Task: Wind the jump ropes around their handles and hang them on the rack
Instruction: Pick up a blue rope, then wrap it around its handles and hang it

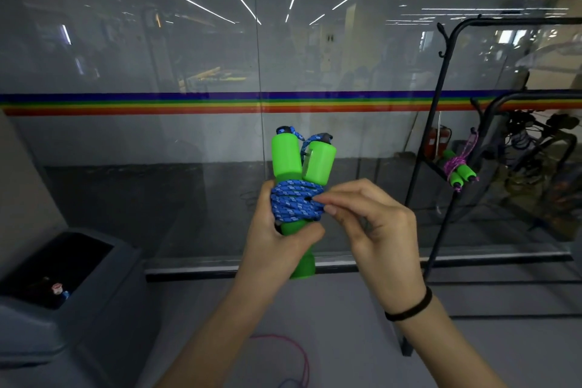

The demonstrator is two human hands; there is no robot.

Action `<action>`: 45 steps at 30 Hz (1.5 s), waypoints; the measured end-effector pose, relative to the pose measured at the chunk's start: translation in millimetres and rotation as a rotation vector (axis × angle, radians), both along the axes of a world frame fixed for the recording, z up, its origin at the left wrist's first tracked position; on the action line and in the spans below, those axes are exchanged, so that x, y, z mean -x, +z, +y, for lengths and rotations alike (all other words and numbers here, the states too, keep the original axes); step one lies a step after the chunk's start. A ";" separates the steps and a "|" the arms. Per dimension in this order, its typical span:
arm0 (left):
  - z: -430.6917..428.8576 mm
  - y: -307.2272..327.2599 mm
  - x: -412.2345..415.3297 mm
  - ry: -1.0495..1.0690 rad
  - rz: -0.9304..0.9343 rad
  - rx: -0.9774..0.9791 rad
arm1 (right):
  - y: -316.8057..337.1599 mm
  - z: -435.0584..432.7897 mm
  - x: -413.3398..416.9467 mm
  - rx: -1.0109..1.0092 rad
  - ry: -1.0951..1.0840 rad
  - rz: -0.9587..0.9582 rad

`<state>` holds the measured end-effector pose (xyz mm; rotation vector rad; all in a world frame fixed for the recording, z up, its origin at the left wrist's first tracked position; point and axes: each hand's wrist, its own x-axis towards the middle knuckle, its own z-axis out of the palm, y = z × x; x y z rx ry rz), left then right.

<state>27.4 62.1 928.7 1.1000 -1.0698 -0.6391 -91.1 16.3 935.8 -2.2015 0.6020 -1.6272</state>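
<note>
Matt green foam handles (285,154), woven blue cord (296,203), black metal rack (441,123), glossy glass wall (157,57).

blue rope (296,202) coiled around upright green handles (300,161)

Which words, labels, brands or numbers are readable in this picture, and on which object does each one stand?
No text can be read.
The green handles, blue rope: no print visible.
The red canister: any label too blurred.
The small item in grey bin: too small.
</note>
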 end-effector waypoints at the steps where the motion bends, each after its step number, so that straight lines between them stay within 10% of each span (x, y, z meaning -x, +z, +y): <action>1: -0.7 -1.9 -1.0 0.003 -0.008 -0.013 | 0.9 -3.4 1.3 0.011 0.001 0.035; 22: -12.2 -24.2 -14.3 -0.012 -0.104 -0.325 | 2.0 -35.5 -13.5 0.210 -0.144 0.848; 36: -12.5 -30.3 -14.5 -0.078 0.030 -0.328 | -5.1 -24.7 -22.5 0.202 -0.278 0.817; 45: -2.4 -35.5 -14.1 -0.289 0.161 -0.444 | -4.4 -25.8 2.0 0.083 0.011 0.891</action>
